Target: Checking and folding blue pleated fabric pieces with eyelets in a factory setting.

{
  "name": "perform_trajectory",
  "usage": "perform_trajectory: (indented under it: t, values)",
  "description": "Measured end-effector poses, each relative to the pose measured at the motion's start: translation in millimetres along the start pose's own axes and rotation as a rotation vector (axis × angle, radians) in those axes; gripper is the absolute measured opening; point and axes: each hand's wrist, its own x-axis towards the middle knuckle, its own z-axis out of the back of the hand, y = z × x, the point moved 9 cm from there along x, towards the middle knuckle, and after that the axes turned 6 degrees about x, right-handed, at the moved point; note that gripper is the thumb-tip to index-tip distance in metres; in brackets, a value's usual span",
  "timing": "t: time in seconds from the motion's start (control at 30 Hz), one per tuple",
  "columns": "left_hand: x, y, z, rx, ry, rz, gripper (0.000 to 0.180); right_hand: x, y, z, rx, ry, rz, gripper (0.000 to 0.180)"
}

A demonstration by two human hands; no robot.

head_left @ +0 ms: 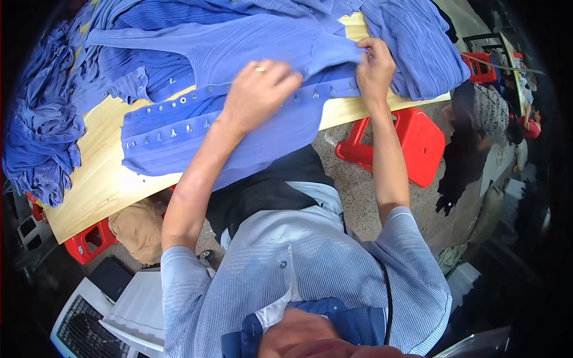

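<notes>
A blue ribbed garment [250,42] lies spread across the front of the wooden table, part of it hanging over the near edge. Along its opening run two strips, one with round metal eyelets or snaps and the other with metal hooks. My right hand [375,68] pinches the garment's edge at the right end of the opening, lifting it a little. Above the middle of the opening is my left hand [259,92], a ring on one finger. Its fingers are bent and blurred by motion, and their tips are hidden, so I cannot tell whether they grip the cloth.
More blue garments are heaped at the left [42,131] and folded at the right [412,48] of the wooden table [107,179]. A red stool [424,149] stands under its right side, another red stool [89,241] at lower left. A person [471,131] is at the right.
</notes>
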Motion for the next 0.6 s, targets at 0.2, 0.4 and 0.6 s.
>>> perform_trajectory:
  t: [0.2, 0.4, 0.6]
  values:
    - [-14, 23, -35, -0.214, 0.125, 0.196, 0.023, -14, -15, -13, -0.184, 0.198, -0.089, 0.019]
    - [-25, 31, -13, -0.147, 0.134, 0.226, 0.032, -53, 68, -5, -0.012, 0.191, 0.157, 0.031]
    - [-40, 52, 9, 0.021, 0.188, 0.246, 0.027, -57, 78, -44, -0.08, 0.378, 0.154, 0.031]
